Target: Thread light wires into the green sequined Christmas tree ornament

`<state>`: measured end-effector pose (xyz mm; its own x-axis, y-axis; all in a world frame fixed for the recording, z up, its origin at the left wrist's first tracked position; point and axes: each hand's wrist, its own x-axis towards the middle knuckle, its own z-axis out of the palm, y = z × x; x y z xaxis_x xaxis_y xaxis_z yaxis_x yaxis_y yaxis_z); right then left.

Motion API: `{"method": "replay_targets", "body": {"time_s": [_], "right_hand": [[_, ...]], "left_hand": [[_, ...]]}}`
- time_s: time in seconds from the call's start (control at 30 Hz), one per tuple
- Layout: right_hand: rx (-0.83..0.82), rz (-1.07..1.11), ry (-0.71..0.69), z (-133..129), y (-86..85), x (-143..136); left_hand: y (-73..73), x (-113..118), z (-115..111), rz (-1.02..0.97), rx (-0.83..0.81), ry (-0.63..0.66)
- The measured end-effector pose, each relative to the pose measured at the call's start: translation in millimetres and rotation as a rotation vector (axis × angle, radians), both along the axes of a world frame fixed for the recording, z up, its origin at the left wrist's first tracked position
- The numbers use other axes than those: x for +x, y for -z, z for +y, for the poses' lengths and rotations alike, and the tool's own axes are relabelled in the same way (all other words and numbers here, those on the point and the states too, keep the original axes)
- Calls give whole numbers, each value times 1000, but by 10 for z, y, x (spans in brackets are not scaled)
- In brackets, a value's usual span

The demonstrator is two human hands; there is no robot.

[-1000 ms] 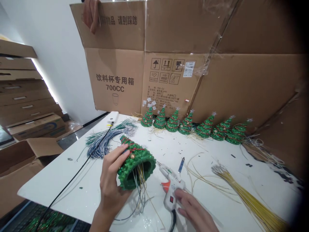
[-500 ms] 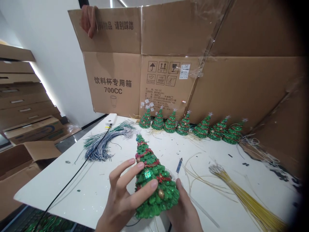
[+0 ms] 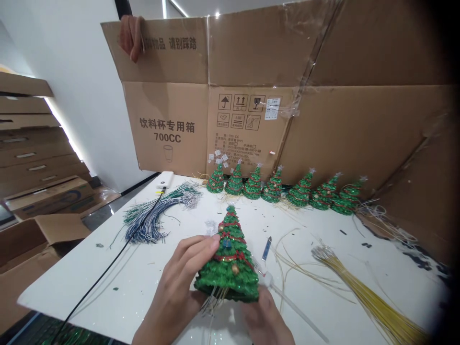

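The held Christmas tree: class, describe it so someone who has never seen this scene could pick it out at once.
Find the white table in front of the tall cardboard. At its near side the left hand holds a green Christmas tree. Unlike the seven trees lined up by the cardboard, this one is held, pale wires hanging from its base.

Green tree (image 3: 227,279) with red garland (image 3: 225,258) and gold bauble (image 3: 235,269)
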<state>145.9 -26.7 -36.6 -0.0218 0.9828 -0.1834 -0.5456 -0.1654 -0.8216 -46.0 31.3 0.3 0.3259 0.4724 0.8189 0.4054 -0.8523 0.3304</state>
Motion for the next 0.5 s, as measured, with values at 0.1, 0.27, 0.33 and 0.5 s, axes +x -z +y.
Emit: {"method": "replay_targets", "body": {"time_s": [0.1,0.27,0.33,0.5], "right_hand": [[25,-45,56,8,84,4],[1,-47,160,-14,151,-20],[0,-50,208,-30,134,-34],[52,-75,107,-32,40,-48]], "left_hand": [[-18,-22,-7,25,-63,-3],[-49,-159,-38,165,-174,-29],[-53,-219,-53,147,-261,27],[-39,-284,-102,33,-415,54]]}}
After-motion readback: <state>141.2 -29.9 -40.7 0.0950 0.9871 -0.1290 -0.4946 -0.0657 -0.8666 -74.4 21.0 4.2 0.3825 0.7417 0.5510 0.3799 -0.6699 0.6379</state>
